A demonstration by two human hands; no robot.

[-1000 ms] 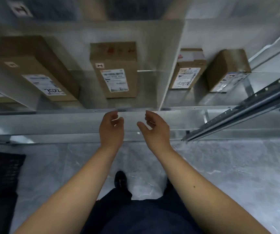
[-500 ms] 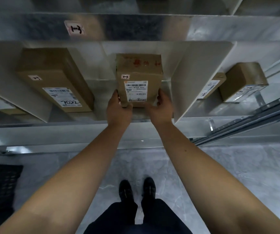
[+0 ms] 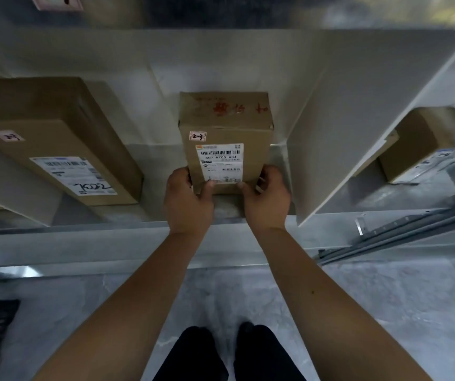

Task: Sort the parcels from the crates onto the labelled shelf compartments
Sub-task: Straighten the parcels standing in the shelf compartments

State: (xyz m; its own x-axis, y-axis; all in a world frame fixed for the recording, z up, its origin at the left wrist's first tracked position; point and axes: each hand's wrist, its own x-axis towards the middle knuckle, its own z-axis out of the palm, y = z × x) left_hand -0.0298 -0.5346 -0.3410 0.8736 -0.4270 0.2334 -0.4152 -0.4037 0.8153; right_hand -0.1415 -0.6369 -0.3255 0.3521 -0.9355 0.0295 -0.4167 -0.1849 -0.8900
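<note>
The left hand (image 3: 189, 200) and right hand (image 3: 267, 199) both grip the near end of a brown cardboard parcel (image 3: 226, 138), fingers curled round its sides, thumbs pressed on its labelled face. The parcel stands on the metal shelf (image 3: 83, 237), just left of the pale upright divider (image 3: 358, 127). A small tag (image 3: 198, 136) on it appears to read 2-3. A larger parcel (image 3: 56, 138) lies further left of the divider; another parcel (image 3: 426, 144) sits right of it.

The step in hand seems to be setting or correcting this parcel in its compartment. The next move likely calls for checking the tag against the compartment label, unreadable here, then sliding the parcel square or drawing it out.

A second ago both hands hovered empty, short of the shelf edge; they have since closed on the parcel.
</note>
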